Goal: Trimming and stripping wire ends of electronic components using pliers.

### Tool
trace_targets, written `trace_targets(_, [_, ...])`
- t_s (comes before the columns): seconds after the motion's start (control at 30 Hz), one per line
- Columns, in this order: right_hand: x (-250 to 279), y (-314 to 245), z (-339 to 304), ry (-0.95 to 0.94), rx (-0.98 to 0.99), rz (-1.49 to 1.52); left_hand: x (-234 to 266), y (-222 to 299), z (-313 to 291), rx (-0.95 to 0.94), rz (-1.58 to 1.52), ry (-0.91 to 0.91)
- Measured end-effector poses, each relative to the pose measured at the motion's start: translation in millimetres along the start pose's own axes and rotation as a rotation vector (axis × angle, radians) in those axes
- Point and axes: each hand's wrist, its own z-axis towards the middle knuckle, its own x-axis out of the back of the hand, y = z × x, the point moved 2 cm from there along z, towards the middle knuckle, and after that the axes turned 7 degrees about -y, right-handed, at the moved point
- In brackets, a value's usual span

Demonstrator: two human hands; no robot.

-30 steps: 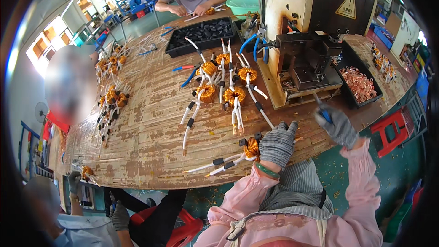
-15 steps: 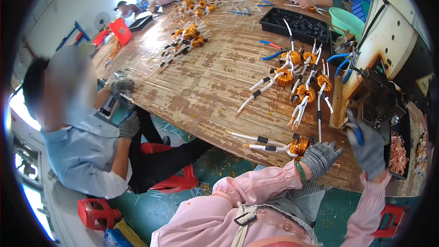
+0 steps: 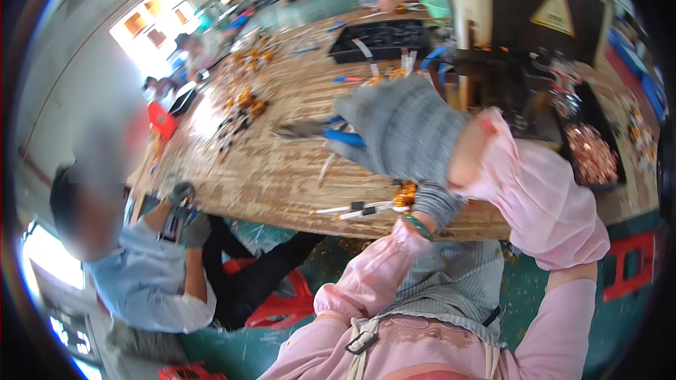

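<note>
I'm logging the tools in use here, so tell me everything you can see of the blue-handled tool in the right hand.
The blue-handled tool looks like pliers or cutters: two blue grips, seemingly plastic or rubber, and a dark grey, metal-looking head. The right hand, in a grey knitted glove, holds it and hides the rear of the grips. It is over the worn wooden table, head pointing left. Motion blur hides whether its jaws are open.
</note>
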Motion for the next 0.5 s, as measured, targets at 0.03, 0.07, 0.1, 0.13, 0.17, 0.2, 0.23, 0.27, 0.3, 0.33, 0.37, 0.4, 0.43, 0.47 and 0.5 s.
trace_targets(0.03, [2.3,11.3,-30.9,0.012,-0.088,-0.018,-19.3,1.6,10.4,-0.073,-0.146,0.06])
trace_targets(0.07, [-0.2,20.1,-57.2,0.025,-0.148,-0.015,-42.4,-2.5,18.9,-0.119,-0.295,0.094])
trace_targets(0.1, [-3.9,29.0,-81.9,0.006,-0.227,-0.023,-58.0,-6.9,23.3,-0.162,-0.442,0.127])
trace_targets(0.13, [-6.8,39.1,-110.6,-0.014,-0.321,-0.036,-61.0,-5.3,26.1,-0.222,-0.592,0.156])
trace_targets(0.17, [-12.4,51.3,-137.5,-0.015,-0.424,0.025,-43.7,-7.0,18.8,-0.255,-0.592,0.154])
trace_targets(0.2, [-19.2,62.5,-164.1,-0.014,-0.526,0.089,-13.7,-11.0,4.7,-0.28,-0.636,0.194])
trace_targets(0.23, [-23.3,66.6,-187.6,0.009,-0.584,0.135,3.4,-15.7,-5.3,-0.292,-0.681,0.236])
trace_targets(0.27, [-22.7,67.1,-211.4,0.033,-0.642,0.174,5.8,-15.5,-6.7,-0.323,-0.675,0.223])
trace_targets(0.3, [-21.0,69.4,-236.4,-0.034,-0.757,0.265,6.9,-15.5,-7.1,-0.338,-0.675,0.225])
trace_targets(0.33, [-19.1,70.7,-259.8,-0.104,-0.858,0.368,4.8,-17.8,-8.8,-0.32,-0.689,0.212])
trace_targets(0.37, [-9.3,70.6,-283.2,-0.209,-1.036,0.42,4.2,-20.6,-9.7,-0.294,-0.706,0.204])
trace_targets(0.4, [1.3,76.1,-313.9,-0.246,-1.124,0.412,4.9,-21.6,-10.7,-0.287,-0.706,0.182])
trace_targets(0.43, [12.4,79.7,-350.5,-0.218,-1.097,0.148,4.7,-20.4,-13.0,-0.277,-0.708,0.188])
trace_targets(0.47, [18.4,87.6,-408.5,-0.176,-1.154,-0.076,5.9,-18.5,-13.3,-0.265,-0.699,0.187])
trace_targets(0.5, [41.1,87.4,-430.3,-0.312,-1.427,-0.01,5.2,-15.7,-10.8,-0.253,-0.685,0.175])
